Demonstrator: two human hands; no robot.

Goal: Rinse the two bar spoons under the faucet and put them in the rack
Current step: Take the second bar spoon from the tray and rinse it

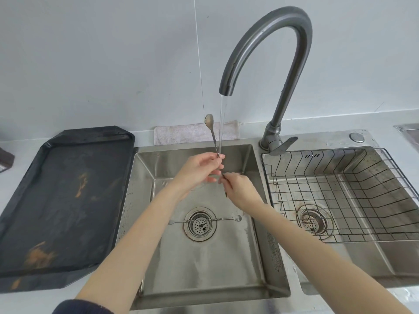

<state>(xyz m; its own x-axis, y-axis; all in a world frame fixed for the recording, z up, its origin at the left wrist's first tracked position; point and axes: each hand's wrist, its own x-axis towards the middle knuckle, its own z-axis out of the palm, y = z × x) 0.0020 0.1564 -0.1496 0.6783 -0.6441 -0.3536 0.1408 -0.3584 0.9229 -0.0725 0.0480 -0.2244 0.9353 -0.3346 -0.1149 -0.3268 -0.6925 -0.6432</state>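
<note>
A head-worn camera looks down at a double stainless steel sink. At the centre of the frame, the left hand [199,168] pinches the twisted stem of a bar spoon [212,134] between thumb and fingers, holding it nearly upright with its bowl pointing up. Just to its right, a thin stream of water [222,123] falls from the curved faucet [267,53] at upper centre. The right hand [238,189], fingers closed, grips the spoon's lower end just below and right of the left hand. A second bar spoon [204,220] lies flat across the drain strainer [200,223] on the floor of the left basin [204,268], below the hands. A wire rack [340,196] sits in the right basin. A dark tray [63,200] fills the left of the frame.
</note>
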